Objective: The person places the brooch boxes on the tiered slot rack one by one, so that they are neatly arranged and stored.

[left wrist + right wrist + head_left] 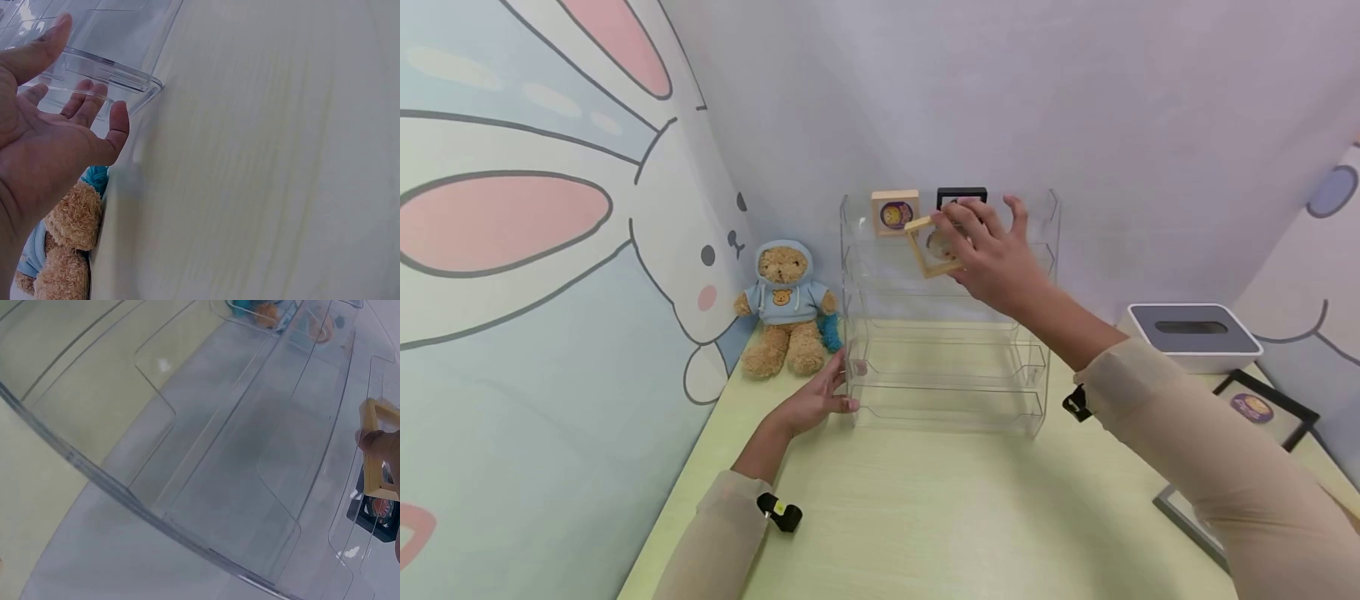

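A clear tiered rack (951, 388) stands upright on the table. My right hand (1000, 262) pinches a small square light-wood frame (927, 271), tilted, in front of the rack's top tier. In the right wrist view the same wooden frame (371, 464) shows beside a fingertip. On the top tier sit another light-wood frame (895, 193) with a round purple and yellow picture and a small black frame (961, 192), partly covered by my fingers. My left hand (811, 404) is at the rack's lower left side; in the left wrist view its fingers are spread against the clear panel (115, 72).
A teddy bear (786, 308) in a blue hoodie sits left of the rack. To the right are a white tissue box (1195, 329) with a grey top, a larger black frame (1300, 425) and a grey frame (1187, 529), partly hidden by my sleeve. Walls stand behind and at both sides.
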Tool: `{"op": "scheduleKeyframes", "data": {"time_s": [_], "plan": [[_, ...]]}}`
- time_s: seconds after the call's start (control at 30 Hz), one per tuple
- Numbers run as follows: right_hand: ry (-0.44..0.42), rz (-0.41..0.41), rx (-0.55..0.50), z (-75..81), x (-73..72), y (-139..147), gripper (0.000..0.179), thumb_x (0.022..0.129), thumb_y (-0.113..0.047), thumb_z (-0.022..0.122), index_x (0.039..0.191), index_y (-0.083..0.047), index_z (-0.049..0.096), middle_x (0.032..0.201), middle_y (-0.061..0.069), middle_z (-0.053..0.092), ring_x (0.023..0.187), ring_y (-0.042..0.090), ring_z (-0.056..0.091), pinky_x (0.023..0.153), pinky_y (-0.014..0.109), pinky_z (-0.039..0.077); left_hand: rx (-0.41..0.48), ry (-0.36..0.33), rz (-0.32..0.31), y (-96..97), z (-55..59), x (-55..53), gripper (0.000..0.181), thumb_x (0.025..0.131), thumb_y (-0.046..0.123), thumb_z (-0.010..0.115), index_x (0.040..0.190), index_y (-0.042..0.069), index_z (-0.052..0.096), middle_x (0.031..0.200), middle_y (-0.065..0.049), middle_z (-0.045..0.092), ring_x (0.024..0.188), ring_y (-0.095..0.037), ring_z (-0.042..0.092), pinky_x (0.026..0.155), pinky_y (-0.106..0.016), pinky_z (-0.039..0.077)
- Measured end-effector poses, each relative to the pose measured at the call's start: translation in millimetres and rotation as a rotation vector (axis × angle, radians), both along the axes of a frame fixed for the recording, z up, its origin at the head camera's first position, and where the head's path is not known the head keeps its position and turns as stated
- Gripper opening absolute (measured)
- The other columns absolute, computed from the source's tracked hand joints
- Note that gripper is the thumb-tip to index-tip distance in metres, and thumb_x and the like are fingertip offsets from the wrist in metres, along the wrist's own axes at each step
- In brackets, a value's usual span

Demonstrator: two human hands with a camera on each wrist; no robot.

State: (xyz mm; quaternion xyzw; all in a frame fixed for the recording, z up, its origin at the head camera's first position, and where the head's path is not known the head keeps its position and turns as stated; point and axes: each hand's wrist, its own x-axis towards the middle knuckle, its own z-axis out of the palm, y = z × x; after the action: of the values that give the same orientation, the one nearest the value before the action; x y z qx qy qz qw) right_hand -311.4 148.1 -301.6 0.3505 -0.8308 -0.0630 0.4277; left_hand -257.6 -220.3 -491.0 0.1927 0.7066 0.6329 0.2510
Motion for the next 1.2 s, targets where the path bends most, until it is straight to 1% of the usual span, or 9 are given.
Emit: {"op": "scheduleKeyframes", "data": {"time_s": [0.13, 0.3, 0.4, 0.53, 0.7, 0.83, 0.97, 1.1, 1.2], "plan": [[0.021, 0.004, 0.047, 0.9, -3.8, -9, 0.098, 0.085, -0.029, 0.099, 0.167, -0.01, 0.047, 0.163, 0.015, 0.053, 0.152, 0.038, 0.045, 0.116, 0.078, 0.034, -0.005, 0.009, -0.003, -0.7, -1.7, -1.2, 0.115, 0.104, 0.009, 0.074, 0.178, 0.031, -0.012, 0.182, -0.011, 0.013, 0.174, -0.037, 0.004, 0.125, -0.055, 0.037], [-0.011, 0.014, 0.094, -0.2, -9.7, -15, 0.096, 0.088, -0.027, 0.097, 0.168, -0.011, 0.046, 0.165, 0.013, 0.051, 0.154, 0.035, 0.042, 0.119, 0.079, 0.031, 0.001, 0.03, -0.016, -1.0, -2.1, -2.1, 0.111, 0.106, 0.006, 0.071, 0.179, 0.033, -0.009, 0.181, -0.014, 0.018, 0.173, -0.039, 0.007, 0.118, -0.045, 0.046], [-0.021, 0.012, 0.132, -0.5, -11.7, -17, 0.096, 0.09, -0.027, 0.095, 0.17, -0.011, 0.045, 0.166, 0.013, 0.05, 0.156, 0.035, 0.04, 0.12, 0.079, 0.029, 0.001, 0.031, -0.022, -1.0, -0.9, -1.7, 0.11, 0.106, 0.005, 0.07, 0.178, 0.036, -0.007, 0.181, -0.013, 0.019, 0.173, -0.038, 0.007, 0.117, -0.047, 0.048], [0.0, 0.037, 0.173, 1.2, -14.2, -20, 0.096, 0.09, -0.025, 0.095, 0.17, -0.011, 0.044, 0.167, 0.012, 0.049, 0.157, 0.033, 0.04, 0.121, 0.077, 0.029, -0.001, 0.036, -0.027, -1.2, 0.1, -1.6, 0.109, 0.106, 0.006, 0.07, 0.178, 0.042, -0.004, 0.182, -0.012, 0.019, 0.173, -0.037, 0.008, 0.116, -0.051, 0.049], [0.026, 0.078, 0.218, 5.8, -17.9, -23, 0.09, 0.092, -0.019, 0.092, 0.169, -0.012, 0.046, 0.166, 0.01, 0.049, 0.154, 0.032, 0.043, 0.119, 0.075, 0.034, 0.012, 0.043, -0.034, -1.5, -0.8, -2.4, 0.108, 0.106, 0.007, 0.071, 0.178, 0.044, -0.001, 0.18, -0.013, 0.02, 0.172, -0.039, 0.01, 0.113, -0.05, 0.05], [0.029, 0.076, 0.255, 8.9, -18.7, -23, 0.089, 0.093, -0.021, 0.091, 0.169, -0.014, 0.046, 0.166, 0.009, 0.049, 0.153, 0.032, 0.044, 0.114, 0.071, 0.039, 0.003, 0.028, -0.024, -1.6, -1.3, -1.8, 0.108, 0.106, 0.005, 0.068, 0.178, 0.043, -0.003, 0.181, -0.013, 0.015, 0.173, -0.04, 0.007, 0.116, -0.051, 0.048], [0.027, 0.098, 0.244, 8.8, -19.3, -24, 0.083, 0.095, -0.02, 0.089, 0.168, -0.012, 0.048, 0.165, 0.01, 0.051, 0.152, 0.033, 0.045, 0.107, 0.065, 0.041, -0.015, 0.002, -0.011, -1.8, -1.4, -0.7, 0.11, 0.106, 0.003, 0.067, 0.177, 0.043, -0.006, 0.184, -0.01, 0.007, 0.174, -0.038, 0.003, 0.123, -0.057, 0.043], [0.011, 0.141, 0.214, 8.1, -18.6, -23, 0.08, 0.095, -0.016, 0.088, 0.166, -0.01, 0.051, 0.164, 0.011, 0.053, 0.151, 0.034, 0.046, 0.104, 0.063, 0.042, -0.013, 0.003, -0.011, -2.8, -2.2, 0.3, 0.11, 0.107, 0.002, 0.067, 0.178, 0.042, -0.007, 0.184, -0.011, 0.006, 0.174, -0.039, 0.002, 0.124, -0.061, 0.04], [-0.026, 0.142, 0.21, 9.2, -16.4, -22, 0.08, 0.096, -0.015, 0.087, 0.166, -0.01, 0.05, 0.165, 0.011, 0.053, 0.153, 0.035, 0.045, 0.104, 0.063, 0.041, -0.01, -0.001, -0.006, -3.4, -2.0, 1.2, 0.11, 0.106, 0.004, 0.068, 0.178, 0.041, -0.006, 0.184, -0.01, 0.006, 0.174, -0.038, 0.003, 0.125, -0.06, 0.038]]}}
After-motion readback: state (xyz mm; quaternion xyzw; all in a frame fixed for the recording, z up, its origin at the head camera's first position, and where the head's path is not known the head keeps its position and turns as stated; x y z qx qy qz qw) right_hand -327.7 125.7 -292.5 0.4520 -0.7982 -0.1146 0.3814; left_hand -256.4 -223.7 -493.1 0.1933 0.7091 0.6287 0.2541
